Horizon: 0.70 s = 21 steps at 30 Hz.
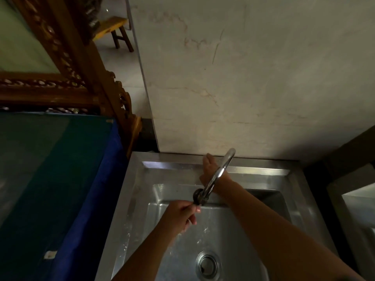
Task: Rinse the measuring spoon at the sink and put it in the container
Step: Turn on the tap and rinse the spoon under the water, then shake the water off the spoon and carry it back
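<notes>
**Ana:** Head view, looking down into a steel sink (129, 199). Where's the measuring spoon (197, 196)?

**Ben:** It's the small dark thing pinched in the fingers of the left hand (180, 217), held up right under the mouth of the curved tap (218, 175), over the far part of the basin.

**Ana:** And the right hand (209, 165)?

**Ben:** It reaches to the far side, behind the tap's neck, near the back ledge. Probably working the valve, but the spout hides the fingers, so I can't tell whether they are closed on anything.

**Ana:** Is water running?

**Ben:** I can't make out a stream. There are droplets scattered on the basin floor near the drain (208, 265).

**Ana:** So how should the rinse go?

**Ben:** Keep the bowl of the spoon directly beneath the spout and open the water gently, since a hard jet on a curved bowl would spray outward. Turn the handle between the fingers so both faces get washed, with the pinch well back on the handle.

**Ana:** And the container?

**Ben:** Not in view. A blue-edged surface (113, 151) sits to the left.
</notes>
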Available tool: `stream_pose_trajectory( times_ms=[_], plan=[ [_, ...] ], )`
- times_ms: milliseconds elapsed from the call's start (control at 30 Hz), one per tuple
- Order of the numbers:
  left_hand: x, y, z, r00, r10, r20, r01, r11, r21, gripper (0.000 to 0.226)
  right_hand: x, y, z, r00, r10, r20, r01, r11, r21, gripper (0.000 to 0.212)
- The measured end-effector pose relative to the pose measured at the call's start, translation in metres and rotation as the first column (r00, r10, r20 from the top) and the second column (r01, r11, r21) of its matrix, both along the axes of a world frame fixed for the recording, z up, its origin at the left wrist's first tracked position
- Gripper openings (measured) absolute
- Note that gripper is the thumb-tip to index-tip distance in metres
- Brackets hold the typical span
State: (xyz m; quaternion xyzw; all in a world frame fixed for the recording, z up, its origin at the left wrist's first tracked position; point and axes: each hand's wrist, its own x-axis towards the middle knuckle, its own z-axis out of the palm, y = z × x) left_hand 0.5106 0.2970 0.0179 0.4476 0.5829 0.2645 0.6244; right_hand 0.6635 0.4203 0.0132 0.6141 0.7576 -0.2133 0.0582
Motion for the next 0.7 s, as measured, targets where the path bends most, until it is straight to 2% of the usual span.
stream_pose_trajectory(
  times_ms=[100, 233, 500, 600, 700],
  plan=[
    [-0.002, 0.005, 0.002, 0.993, -0.068, -0.094, 0.074, 0.995, 0.069, 0.023, 0.004, 0.001, -0.003, 0.998, 0.030, -0.060, -0.029, 0.999, 0.020, 0.053],
    [-0.006, 0.012, 0.004, 0.979, -0.112, -0.169, 0.133, 0.984, 0.118, 0.024, 0.012, -0.006, 0.005, 0.988, 0.006, -0.155, 0.003, 0.998, 0.056, 0.053],
    [-0.008, 0.014, 0.006, 0.961, -0.141, -0.238, 0.169, 0.980, 0.101, 0.024, 0.011, -0.026, 0.026, 0.992, 0.018, -0.123, -0.013, 0.999, 0.048, 0.044],
    [-0.009, 0.008, 0.010, 0.942, -0.168, -0.291, 0.212, 0.969, 0.128, 0.025, 0.013, -0.036, 0.036, 0.990, 0.011, -0.141, -0.013, 1.000, -0.014, 0.030],
    [-0.010, -0.002, 0.015, 0.925, -0.191, -0.329, 0.252, 0.956, 0.152, 0.024, 0.021, -0.060, 0.042, 0.946, -0.116, -0.303, 0.093, 0.992, -0.089, 0.023]
  ],
)
